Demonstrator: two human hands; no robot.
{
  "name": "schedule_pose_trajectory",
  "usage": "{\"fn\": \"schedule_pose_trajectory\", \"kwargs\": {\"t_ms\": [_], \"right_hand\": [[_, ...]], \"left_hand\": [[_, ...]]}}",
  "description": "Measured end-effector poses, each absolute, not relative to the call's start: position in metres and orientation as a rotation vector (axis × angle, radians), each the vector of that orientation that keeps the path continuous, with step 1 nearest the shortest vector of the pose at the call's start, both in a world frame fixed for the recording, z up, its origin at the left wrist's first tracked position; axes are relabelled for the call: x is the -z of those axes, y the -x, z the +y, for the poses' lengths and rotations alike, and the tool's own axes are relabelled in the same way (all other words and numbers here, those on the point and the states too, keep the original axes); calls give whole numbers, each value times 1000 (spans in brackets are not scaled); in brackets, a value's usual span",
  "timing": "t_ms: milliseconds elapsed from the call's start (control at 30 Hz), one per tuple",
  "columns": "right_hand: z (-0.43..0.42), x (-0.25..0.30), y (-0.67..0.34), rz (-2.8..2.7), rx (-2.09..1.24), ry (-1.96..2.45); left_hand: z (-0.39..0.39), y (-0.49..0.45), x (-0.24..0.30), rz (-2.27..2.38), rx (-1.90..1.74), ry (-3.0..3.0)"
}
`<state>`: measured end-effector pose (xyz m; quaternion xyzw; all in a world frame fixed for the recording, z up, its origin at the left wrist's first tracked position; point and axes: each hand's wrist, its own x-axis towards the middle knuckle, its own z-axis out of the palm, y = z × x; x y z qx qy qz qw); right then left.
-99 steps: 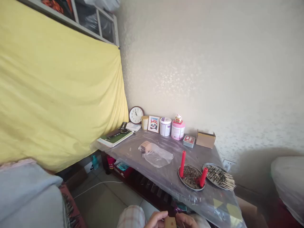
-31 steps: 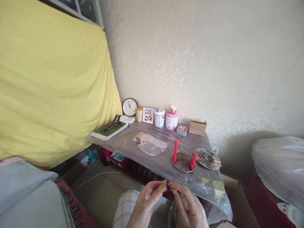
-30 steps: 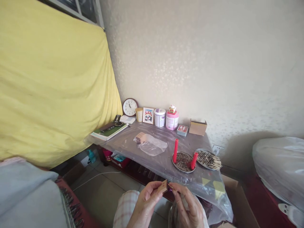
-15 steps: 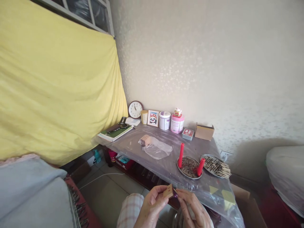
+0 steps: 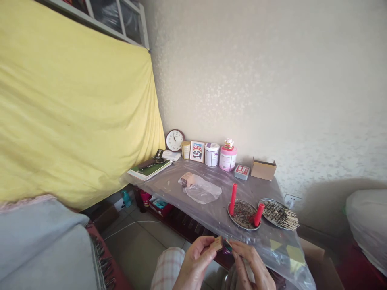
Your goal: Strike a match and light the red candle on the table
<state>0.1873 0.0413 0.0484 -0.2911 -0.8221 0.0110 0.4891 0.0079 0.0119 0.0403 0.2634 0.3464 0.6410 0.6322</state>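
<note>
The matchbox (image 5: 217,243) sits low in the view, in front of the table's near edge, pinched between thumb and fingers of the left hand (image 5: 195,262). The right hand (image 5: 252,262) is just to the right, its thumb and forefinger brought close together on a thin, pale matchstick (image 5: 228,242) (only a short piece shows, so whether its tip touches the box is hard to tell). What matters is the narrow space between them: the matchbox lies to the left of the right fingertips, its right end turned towards the stick. The box slopes up to the right, whereas the visible piece of stick slopes down to the right, into the fingers. The left hand is the one on the box; the right is nearest to that free end.

The matchbox is small, flat and tan, with faint reddish marks on its upper face and a darker edge on the right; its left part is hidden by the thumb. Beyond the hands, on the plastic-covered table (image 5: 169,182), a round metal tray (image 5: 248,229) bears a taller red candle (image 5: 233,199), roughly upright, and a shorter red candle (image 5: 259,214) that leans to the right
</note>
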Motion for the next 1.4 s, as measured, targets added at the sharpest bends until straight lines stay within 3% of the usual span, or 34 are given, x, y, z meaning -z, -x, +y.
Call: {"fn": "schedule_pose_trajectory", "kwargs": {"t_ms": [467, 767, 900, 1400], "right_hand": [[23, -72, -172, -1734, -97, 755], [77, -17, -172, -1577, -71, 1053], [75, -23, -180, -1491, -237, 1055], [72, -38, -184, -1425, -262, 1026]], "left_hand": [[8, -9, -70, 850, -1451, -599], [3, -8, -75, 848, -1449, -610], [4, -7, -69, 875, -1443, -583], [3, -2, -65, 910, -1424, -558]]}}
